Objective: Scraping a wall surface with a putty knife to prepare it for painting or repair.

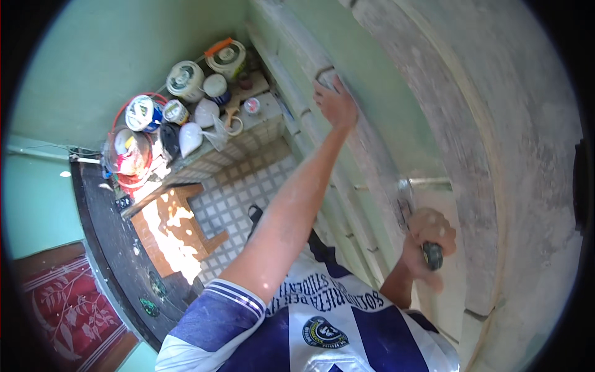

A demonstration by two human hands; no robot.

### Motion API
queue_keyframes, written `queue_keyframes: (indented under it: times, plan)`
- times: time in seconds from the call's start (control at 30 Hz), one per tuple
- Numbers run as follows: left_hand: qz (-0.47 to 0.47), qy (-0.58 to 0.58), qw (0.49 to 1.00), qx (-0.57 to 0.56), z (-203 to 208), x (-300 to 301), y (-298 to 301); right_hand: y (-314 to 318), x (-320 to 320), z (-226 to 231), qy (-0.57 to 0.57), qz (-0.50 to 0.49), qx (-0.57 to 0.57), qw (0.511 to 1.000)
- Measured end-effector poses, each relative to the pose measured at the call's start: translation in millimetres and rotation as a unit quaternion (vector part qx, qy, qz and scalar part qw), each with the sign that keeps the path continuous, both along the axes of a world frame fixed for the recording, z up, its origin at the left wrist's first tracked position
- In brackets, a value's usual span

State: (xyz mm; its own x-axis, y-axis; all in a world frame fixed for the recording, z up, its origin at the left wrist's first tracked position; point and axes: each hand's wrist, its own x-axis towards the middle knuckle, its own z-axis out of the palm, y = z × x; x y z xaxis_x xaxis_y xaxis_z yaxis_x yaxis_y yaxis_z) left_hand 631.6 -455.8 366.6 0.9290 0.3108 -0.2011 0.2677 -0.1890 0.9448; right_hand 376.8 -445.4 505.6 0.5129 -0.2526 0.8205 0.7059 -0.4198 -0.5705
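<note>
My left hand (339,106) reaches up to a pale, whitish beam (372,139), its fingers closed on a small grey flat piece (326,77) that touches the beam. What this piece is, I cannot make out. Lower down on the right, my right hand (427,232) is wrapped around the dark handle of a scraper (432,255). Its metal blade seems to lie along the same beam, beyond my knuckles. Motion slightly blurs this hand.
Paint buckets (185,80), tubs and plastic bags (190,137) crowd a ledge at the upper left. A wooden stool (164,232) stands on the tiled floor (232,192) below. More pale beams (427,93) cross the green wall at right. A red patterned cloth (68,304) shows at lower left.
</note>
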Motion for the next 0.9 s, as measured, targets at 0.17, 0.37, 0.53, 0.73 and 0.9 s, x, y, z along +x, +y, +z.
queue_keyframes:
  times: [0.17,0.37,0.53,0.73,0.9]
  plan:
    - [0.004,0.022,1.0,-0.009,7.6,8.6,12.4,-21.9,20.5,-15.2,0.106,-0.039,0.012,0.993]
    - [0.02,0.015,1.0,-0.013,5.9,8.9,9.4,-17.3,14.3,-16.0,0.013,-0.056,-0.033,0.998]
    - [0.024,0.016,0.999,-0.025,7.4,5.8,7.1,-27.9,9.3,-35.3,0.057,-0.086,0.028,0.994]
    - [0.028,0.012,1.0,-0.007,8.9,7.7,6.8,-25.9,5.9,-19.3,0.006,-0.053,0.009,0.999]
    - [0.017,0.024,0.999,-0.017,12.7,5.9,10.2,-25.0,3.9,-16.8,0.001,-0.048,-0.01,0.999]
